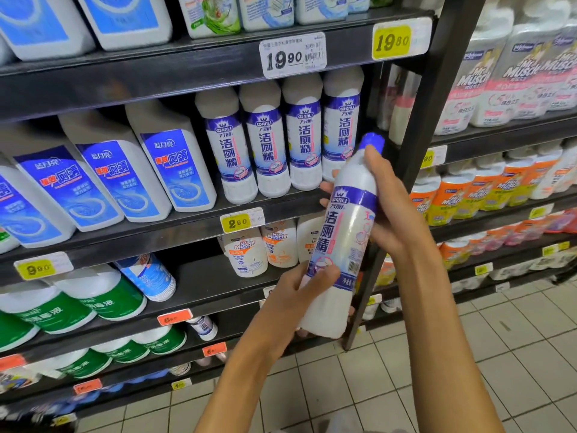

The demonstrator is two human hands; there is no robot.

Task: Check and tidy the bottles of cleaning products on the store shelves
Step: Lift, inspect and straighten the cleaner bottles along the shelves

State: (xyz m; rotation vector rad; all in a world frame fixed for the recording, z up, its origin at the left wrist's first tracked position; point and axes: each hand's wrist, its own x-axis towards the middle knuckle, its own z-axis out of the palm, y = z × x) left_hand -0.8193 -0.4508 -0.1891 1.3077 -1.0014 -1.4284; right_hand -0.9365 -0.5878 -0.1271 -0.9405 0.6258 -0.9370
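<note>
Bottle [342, 232] is tilting steeply, blue cap [371, 142] pointing up toward the shelf [187, 228]; left hand [299, 292] is gripping its base, right hand [387, 207] is clasping its upper body.

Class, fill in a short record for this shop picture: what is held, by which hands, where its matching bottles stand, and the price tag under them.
Held item: white bottle with blue cap, tilted, label facing the camera
Left hand: grips the bottle's lower part
Right hand: grips its upper part
Matching bottles: four upright in a row on the middle shelf
Price tag below them: yellow, reads 2.80
</note>
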